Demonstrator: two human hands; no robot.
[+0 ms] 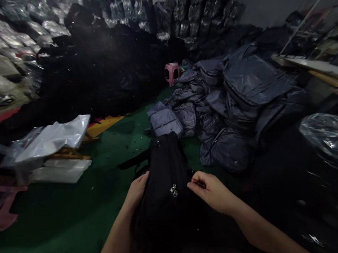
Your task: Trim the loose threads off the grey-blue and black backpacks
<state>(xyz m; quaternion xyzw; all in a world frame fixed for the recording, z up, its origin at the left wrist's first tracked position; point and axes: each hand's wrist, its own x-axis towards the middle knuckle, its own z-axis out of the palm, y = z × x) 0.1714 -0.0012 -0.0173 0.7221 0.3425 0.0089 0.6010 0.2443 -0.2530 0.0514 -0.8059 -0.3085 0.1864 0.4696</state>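
Observation:
A black backpack [169, 163] lies in front of me, with metal zipper pulls [173, 190] on its upper face and a dark strap [134, 160] sticking out at the left. My left hand [140, 189] grips the backpack's left side, its fingertips partly hidden against the dark fabric. At the right edge of the backpack, my right hand [207, 189] is closed in a pinch; what lies between the fingers is too dark to make out.
Grey-blue backpacks [249, 79] are heaped at the right, beyond a green floor [112, 191]. A large black pile [102, 65] stands behind. Clear plastic bags [56, 140] and a pink stool [0, 204] are at the left, a clear plastic bundle [327, 136] at the right.

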